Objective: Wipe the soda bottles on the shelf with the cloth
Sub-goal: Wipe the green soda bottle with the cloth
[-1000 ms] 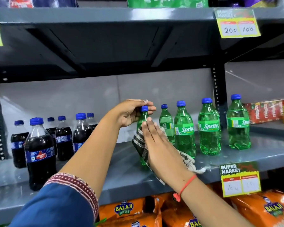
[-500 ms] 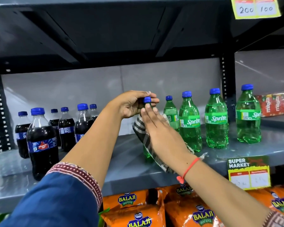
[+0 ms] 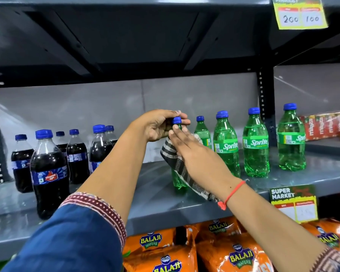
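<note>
A green Sprite bottle [image 3: 177, 181] stands on the grey shelf [image 3: 157, 205], mostly hidden by my hands. My left hand [image 3: 157, 125] pinches its blue cap from above. My right hand [image 3: 192, 152] lies flat against the bottle's side, pressing a black-and-white checked cloth [image 3: 177, 165] onto it. More green Sprite bottles [image 3: 227, 146] stand in a row to the right. Dark cola bottles [image 3: 47, 173] with blue caps are grouped at the left.
The upper shelf's dark underside [image 3: 126, 46] hangs close above the bottles. A black upright post [image 3: 264, 107] stands behind the Sprite row. Red cartons [image 3: 322, 126] sit far right. Orange wafer bags [image 3: 185, 250] fill the level below. A price tag [image 3: 293, 203] hangs on the shelf edge.
My right hand with the cloth has slid a little up the bottle toward the cap. My left hand stays on the cap. The view has tilted slightly downward.
</note>
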Available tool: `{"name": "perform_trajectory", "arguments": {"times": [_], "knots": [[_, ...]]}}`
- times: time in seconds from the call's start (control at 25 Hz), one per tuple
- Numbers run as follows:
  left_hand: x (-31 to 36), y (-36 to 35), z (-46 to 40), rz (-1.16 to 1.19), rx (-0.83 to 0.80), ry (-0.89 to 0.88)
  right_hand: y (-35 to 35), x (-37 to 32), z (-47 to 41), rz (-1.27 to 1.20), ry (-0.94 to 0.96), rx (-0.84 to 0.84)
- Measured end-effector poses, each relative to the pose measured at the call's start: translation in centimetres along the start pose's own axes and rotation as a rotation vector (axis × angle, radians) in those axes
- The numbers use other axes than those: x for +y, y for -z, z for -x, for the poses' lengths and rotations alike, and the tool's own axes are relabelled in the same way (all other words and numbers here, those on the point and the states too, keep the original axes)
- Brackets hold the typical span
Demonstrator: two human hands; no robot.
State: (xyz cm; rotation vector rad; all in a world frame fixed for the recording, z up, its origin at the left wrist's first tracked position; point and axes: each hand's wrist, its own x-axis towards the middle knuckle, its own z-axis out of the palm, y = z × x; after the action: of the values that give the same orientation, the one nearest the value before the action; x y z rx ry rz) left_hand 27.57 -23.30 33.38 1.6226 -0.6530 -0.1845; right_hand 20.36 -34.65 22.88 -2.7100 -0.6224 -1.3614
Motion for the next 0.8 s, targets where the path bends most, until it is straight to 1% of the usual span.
{"name": "perform_trajectory", "arguments": {"times": [0.16, 0.28, 0.32, 0.44, 0.64, 0.72, 0.8], "knots": [[0.1, -0.2, 0.0, -0.017, -0.006, 0.014, -0.1, 0.0, 0.2, 0.014, 0.092, -0.06], [0.2, -0.3, -0.1, -0.025, -0.005, 0.018, 0.6, 0.2, -0.4, -0.007, 0.001, 0.007], [0.2, -0.3, -0.1, -0.027, -0.002, 0.015, 0.4, 0.0, -0.1, -0.006, 0.007, 0.003], [0.1, -0.1, 0.1, -0.02, 0.001, 0.003, -0.5, -0.7, 1.2, 0.033, 0.089, -0.078], [0.2, -0.4, 0.3, -0.024, 0.001, 0.013, 0.0, -0.5, 0.7, 0.031, 0.005, 0.007], [0.1, -0.3, 0.4, -0.039, 0.004, 0.01, -0.4, -0.5, 1.5, 0.025, 0.018, -0.04], [0.1, -0.5, 0.5, -0.059, 0.011, 0.012, -0.3, -0.2, 2.3, 0.031, 0.032, -0.132]]}}
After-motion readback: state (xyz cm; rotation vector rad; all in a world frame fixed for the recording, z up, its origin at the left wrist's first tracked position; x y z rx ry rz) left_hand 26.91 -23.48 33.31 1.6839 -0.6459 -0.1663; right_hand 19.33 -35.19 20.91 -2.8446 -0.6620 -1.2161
